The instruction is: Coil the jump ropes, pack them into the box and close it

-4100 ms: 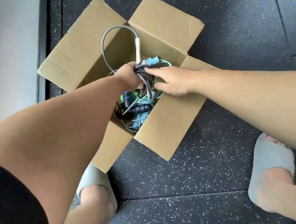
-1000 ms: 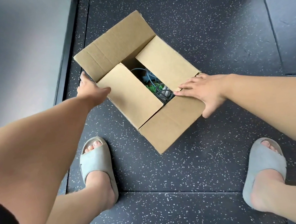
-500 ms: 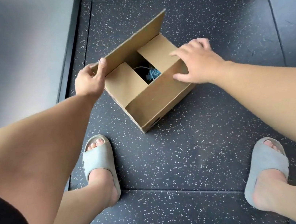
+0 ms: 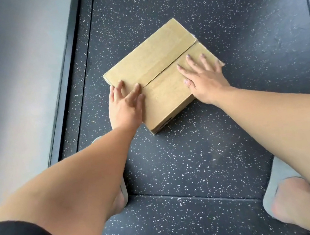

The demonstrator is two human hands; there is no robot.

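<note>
Head view: the box (image 4: 153, 57) sits on the speckled floor (image 4: 197, 161) with both long flaps now lying flat and meeting at a seam. Half a second ago the far flap stood up and the jump ropes showed through the gap. The left hand (image 4: 124, 105) presses straight-fingered on the seam's left end. The right hand (image 4: 202, 78) lies spread on the near flap. Neither grips anything.

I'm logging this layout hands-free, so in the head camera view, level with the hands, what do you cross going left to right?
Grey wall → black skirting strip → left hand → closed cardboard box, bare top between the hands → right hand → speckled floor.
</note>
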